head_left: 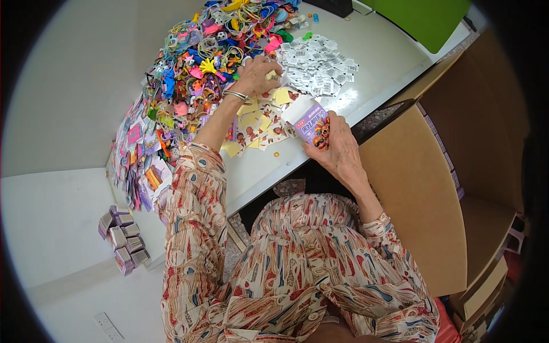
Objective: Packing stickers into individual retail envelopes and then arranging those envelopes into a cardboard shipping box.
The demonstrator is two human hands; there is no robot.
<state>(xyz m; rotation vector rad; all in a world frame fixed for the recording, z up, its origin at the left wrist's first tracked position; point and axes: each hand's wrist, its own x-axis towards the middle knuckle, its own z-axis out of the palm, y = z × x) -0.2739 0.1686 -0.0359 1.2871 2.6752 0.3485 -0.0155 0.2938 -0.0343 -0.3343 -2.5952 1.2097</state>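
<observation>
My right hand (340, 150) grips a small purple cardboard box (313, 127) with cartoon characters on it. The box is tilted, its white top flap raised toward the table. Over the edge of a big heap of small colourful toys (200, 63), my left hand (258, 76) has its fingers curled down; whatever they hold is too small to make out. Just beside that hand lies a pile of small white printed packets (320, 64). Below it are scattered yellow slips (282, 96) and white sticker sheets with brown cartoon figures (251, 130).
A large open cardboard box (412, 200) stands at my right, with purple boxes along its inner side. Shiny printed packets (140, 148) spread along the table's left end. Several small purple-grey boxes (124, 240) are grouped farther left. A green panel (423, 23) is at the far right.
</observation>
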